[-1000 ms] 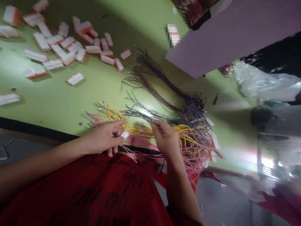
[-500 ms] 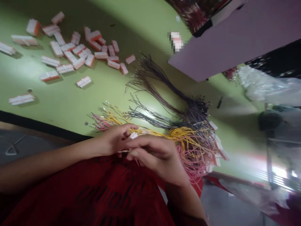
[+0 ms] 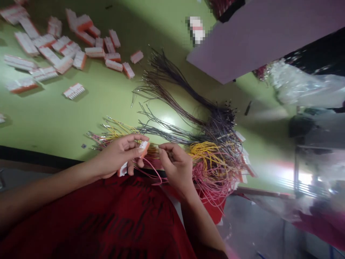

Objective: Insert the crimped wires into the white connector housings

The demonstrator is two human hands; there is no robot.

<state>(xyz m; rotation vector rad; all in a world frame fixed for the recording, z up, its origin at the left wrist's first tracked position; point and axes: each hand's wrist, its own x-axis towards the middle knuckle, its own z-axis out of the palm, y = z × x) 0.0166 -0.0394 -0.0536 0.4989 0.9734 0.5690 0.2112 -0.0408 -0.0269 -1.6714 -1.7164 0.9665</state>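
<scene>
- While the left hand point(image 3: 122, 153) grips a blocky white-and-orange plastic connector point(image 3: 144, 149), the right hand point(image 3: 178, 165) pinches; on what, I can't tell.
- Both: left of looped yellow wires point(image 3: 204, 151).

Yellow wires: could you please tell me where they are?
In the head view, below centre, the yellow wires lie between grey wires and pink wires, their loops right of the right hand.

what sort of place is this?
Probably a wire-harness workshop: white-and-orange connectors lie scattered on a green table, yellow wires and pink wires are bunched nearby, and the left hand holds another connector.
</scene>
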